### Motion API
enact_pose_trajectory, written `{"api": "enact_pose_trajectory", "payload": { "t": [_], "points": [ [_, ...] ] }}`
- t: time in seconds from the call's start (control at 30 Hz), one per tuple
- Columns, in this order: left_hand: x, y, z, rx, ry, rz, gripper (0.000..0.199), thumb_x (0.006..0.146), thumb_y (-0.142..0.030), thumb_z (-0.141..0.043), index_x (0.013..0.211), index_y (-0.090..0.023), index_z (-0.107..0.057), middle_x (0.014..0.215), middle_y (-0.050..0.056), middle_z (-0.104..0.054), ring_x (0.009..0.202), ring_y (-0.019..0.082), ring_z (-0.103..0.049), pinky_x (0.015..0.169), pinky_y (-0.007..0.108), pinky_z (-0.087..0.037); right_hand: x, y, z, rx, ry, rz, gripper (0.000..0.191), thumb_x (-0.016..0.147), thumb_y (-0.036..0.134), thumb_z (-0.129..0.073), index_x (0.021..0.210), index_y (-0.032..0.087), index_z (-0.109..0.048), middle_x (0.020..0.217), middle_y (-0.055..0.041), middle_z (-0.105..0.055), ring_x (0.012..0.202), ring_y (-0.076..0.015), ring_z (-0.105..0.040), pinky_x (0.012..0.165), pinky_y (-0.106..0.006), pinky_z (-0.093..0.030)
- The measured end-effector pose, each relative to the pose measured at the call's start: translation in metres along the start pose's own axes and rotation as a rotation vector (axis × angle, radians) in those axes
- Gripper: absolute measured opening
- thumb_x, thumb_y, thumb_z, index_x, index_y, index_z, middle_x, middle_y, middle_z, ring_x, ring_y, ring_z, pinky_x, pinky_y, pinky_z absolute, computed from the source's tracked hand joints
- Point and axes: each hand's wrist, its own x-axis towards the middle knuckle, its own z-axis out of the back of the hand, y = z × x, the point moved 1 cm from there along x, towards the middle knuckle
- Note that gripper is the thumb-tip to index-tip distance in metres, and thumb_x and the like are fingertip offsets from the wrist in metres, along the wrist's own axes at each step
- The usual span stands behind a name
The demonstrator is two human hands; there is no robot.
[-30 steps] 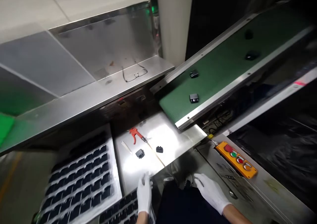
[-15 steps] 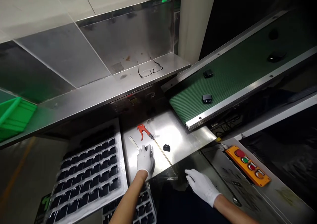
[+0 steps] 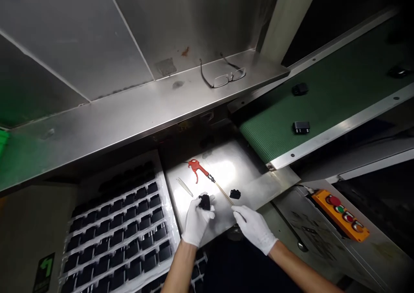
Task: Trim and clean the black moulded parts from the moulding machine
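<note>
My left hand (image 3: 196, 222), in a white glove, is closed around a small black plastic part (image 3: 204, 202) and holds it above the metal table. My right hand (image 3: 255, 227), also gloved, has its thumb and index finger apart. Its fingertips cover the far end of the thin brass-coloured tube of a red air blow gun (image 3: 198, 167); whether they touch the tube is unclear. Another black part (image 3: 235, 193) lies just right of the tube. A flat, pale metal strip (image 3: 184, 187) lies left of the blow gun.
A white tray (image 3: 170, 215) with rows of black parts stands at left. A green conveyor belt (image 3: 274, 129) carries several black parts on the right. Glasses (image 3: 221, 80) lie on the metal ledge (image 3: 129, 116). An orange button box (image 3: 341, 215) sits at far right.
My left hand has lifted off the table and turned, showing the black part in it. My right hand has moved to the end of the blow gun's tube. The camera view has shifted.
</note>
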Motion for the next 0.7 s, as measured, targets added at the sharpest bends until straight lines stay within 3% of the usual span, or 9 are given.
{"api": "enact_pose_trajectory", "payload": {
  "t": [0.07,0.13,0.23,0.33,0.47,0.57,0.7],
  "points": [
    [-0.029,-0.016,0.003,-0.134,0.052,0.028,0.051,0.094,-0.047,-0.029,0.118,-0.016,-0.062,0.099,0.015,-0.072,0.068,0.022,-0.064,0.051,0.031,-0.048,0.001,0.015,0.004,0.051,-0.046,0.018,0.035,0.100,0.035,-0.043,0.118,0.022,-0.070,0.118,-0.0063,-0.074,0.108,-0.0206,-0.069,0.102,-0.037,-0.054],
    [-0.057,-0.033,0.003,-0.272,0.147,0.112,0.056,0.091,-0.057,-0.029,0.113,-0.018,-0.064,0.072,0.010,-0.068,0.047,0.020,-0.054,0.040,0.030,-0.038,-0.001,0.034,0.015,0.115,-0.111,0.072,0.032,0.100,0.036,-0.047,0.121,0.022,-0.068,0.120,-0.0067,-0.073,0.111,-0.0204,-0.068,0.104,-0.037,-0.054],
    [-0.087,-0.055,-0.003,-0.575,0.357,0.309,0.064,0.088,-0.071,-0.027,0.106,-0.022,-0.063,0.050,0.003,-0.055,0.027,0.015,-0.037,0.029,0.027,-0.024,-0.009,0.067,0.038,0.191,-0.221,0.228,0.030,0.098,0.029,-0.054,0.126,0.028,-0.064,0.112,-0.0055,-0.073,0.099,-0.0196,-0.070,0.092,-0.037,-0.060],
    [-0.101,-0.067,-0.012,-0.849,0.398,0.352,0.048,0.094,-0.059,-0.034,0.095,-0.021,-0.064,0.063,0.004,-0.064,0.026,0.008,-0.034,0.025,0.020,-0.019,-0.016,0.093,0.060,0.204,-0.262,0.373,0.039,0.096,0.022,-0.058,0.133,0.034,-0.059,0.104,-0.0037,-0.072,0.089,-0.0177,-0.070,0.082,-0.035,-0.063],
    [-0.108,-0.067,-0.025,-0.989,0.362,0.331,0.032,0.097,-0.037,-0.046,0.094,-0.012,-0.066,0.090,0.011,-0.073,0.035,0.005,-0.048,0.028,0.016,-0.033,-0.020,0.107,0.077,0.220,-0.246,0.460,0.041,0.096,0.019,-0.058,0.136,0.029,-0.058,0.108,-0.0056,-0.071,0.095,-0.0182,-0.070,0.084,-0.036,-0.064],
    [-0.112,-0.067,-0.034,-1.010,0.326,0.260,0.019,0.094,-0.020,-0.051,0.094,-0.010,-0.067,0.091,0.010,-0.073,0.045,0.006,-0.057,0.035,0.014,-0.041,-0.024,0.105,0.084,0.240,-0.224,0.465,0.041,0.096,0.017,-0.058,0.136,0.027,-0.057,0.110,-0.0047,-0.070,0.100,-0.0160,-0.068,0.088,-0.032,-0.062],
    [-0.116,-0.072,-0.049,-0.982,0.291,0.286,0.025,0.098,-0.023,-0.046,0.090,-0.013,-0.067,0.080,0.004,-0.069,0.040,0.005,-0.051,0.031,0.013,-0.035,-0.029,0.105,0.095,0.278,-0.207,0.498,0.046,0.095,0.016,-0.058,0.140,0.025,-0.053,0.118,-0.0048,-0.066,0.108,-0.0161,-0.065,0.094,-0.032,-0.058]
  ]
}}
